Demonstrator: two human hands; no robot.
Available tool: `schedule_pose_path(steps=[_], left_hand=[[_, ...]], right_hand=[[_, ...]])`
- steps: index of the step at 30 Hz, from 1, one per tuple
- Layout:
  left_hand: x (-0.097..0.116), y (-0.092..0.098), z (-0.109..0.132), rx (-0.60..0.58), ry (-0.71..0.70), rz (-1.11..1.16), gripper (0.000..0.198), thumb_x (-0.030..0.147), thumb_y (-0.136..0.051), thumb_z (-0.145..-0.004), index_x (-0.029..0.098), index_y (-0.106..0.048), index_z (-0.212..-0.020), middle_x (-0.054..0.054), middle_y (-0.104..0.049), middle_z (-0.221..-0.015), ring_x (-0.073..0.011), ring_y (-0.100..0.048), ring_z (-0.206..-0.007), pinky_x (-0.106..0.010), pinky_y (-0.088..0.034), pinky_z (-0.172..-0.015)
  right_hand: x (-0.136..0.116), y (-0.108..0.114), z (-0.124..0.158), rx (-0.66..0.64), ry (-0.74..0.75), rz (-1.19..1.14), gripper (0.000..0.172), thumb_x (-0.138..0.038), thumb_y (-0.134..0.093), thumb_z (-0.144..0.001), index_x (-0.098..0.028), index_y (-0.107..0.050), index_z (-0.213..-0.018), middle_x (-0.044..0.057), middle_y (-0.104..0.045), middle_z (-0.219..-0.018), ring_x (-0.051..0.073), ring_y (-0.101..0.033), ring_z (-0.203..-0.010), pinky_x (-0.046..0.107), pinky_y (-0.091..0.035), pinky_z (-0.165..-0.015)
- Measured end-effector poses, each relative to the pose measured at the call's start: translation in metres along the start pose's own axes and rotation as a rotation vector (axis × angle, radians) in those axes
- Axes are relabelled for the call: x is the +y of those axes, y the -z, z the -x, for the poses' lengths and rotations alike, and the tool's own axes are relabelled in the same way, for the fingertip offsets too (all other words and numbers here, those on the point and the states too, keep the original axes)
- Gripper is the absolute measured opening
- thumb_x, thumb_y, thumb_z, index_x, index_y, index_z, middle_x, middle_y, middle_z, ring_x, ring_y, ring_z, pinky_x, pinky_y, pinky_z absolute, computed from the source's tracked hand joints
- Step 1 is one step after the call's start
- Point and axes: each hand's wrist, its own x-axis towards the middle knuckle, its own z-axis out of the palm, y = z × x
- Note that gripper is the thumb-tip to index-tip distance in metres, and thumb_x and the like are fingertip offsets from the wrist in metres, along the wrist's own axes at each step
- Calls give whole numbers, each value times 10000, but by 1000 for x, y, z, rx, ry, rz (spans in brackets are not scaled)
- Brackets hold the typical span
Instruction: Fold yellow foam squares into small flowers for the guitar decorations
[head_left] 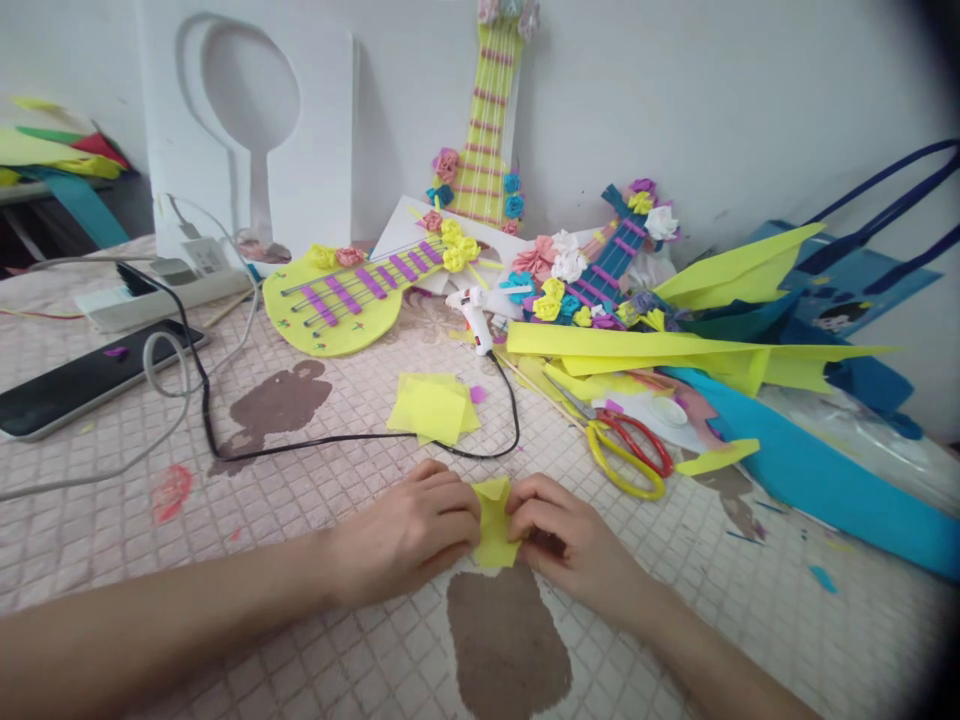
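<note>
Between my two hands is a small piece of yellow paper (495, 530), its top corner folded over. My left hand (420, 525) grips its left edge with curled fingers. On the other edge, my right hand (566, 535) pinches the paper between thumb and fingers. Just beyond them lies a loose stack of yellow paper squares (431, 405). A white glue gun (476, 320) stands farther back, its black cord (315, 440) looping round the stack. Scissors (626, 450) with red and yellow handles rest to the right.
Paper-covered guitar shapes lean or lie at the back, among them a yellow one (337, 300) with purple strips. Yellow and blue paper sheets (810, 450) spread along the right. At left are a phone (90, 380) and a power strip (150, 300). A white cut-out board (322, 150) stands against the wall.
</note>
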Motion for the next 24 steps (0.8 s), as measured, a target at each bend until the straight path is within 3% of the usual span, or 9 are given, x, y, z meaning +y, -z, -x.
schedule_pose_path(steps=[7,11,17,24], left_hand=[[1,4,0,-40,-48,-26,156,95,-461,-906,175,-560,-816,-19,-625,-851,-134,-535,-809,-311,-341,-824],[-1,4,-1,-4,-16,-3,132,84,-472,-887,177,-565,-876,-24,-627,-866,-143,-533,-825,-312,-343,-816],[-3,5,-1,2,-47,-11,183,101,-458,-909,169,-560,-772,-28,-616,-846,-137,-516,-797,-308,-344,-795],[-4,5,-2,5,12,42,98,111,-519,-872,178,-587,-898,-31,-625,-867,-151,-547,-839,-309,-370,-815]], right_hand=[[-1,2,-1,-21,-1,-31,167,-42,-579,-794,-205,-544,-783,21,-550,-883,134,-536,-770,242,-421,-626],[-1,3,-1,-19,-36,-47,217,-11,-576,-768,-209,-546,-851,7,-533,-866,111,-498,-695,220,-386,-561],[-1,3,-2,-39,-12,-27,157,-48,-575,-798,-204,-563,-804,26,-556,-895,133,-540,-773,241,-430,-629],[-4,4,-3,-37,1,-6,166,-38,-545,-798,-202,-567,-787,31,-561,-885,142,-554,-785,249,-447,-631]])
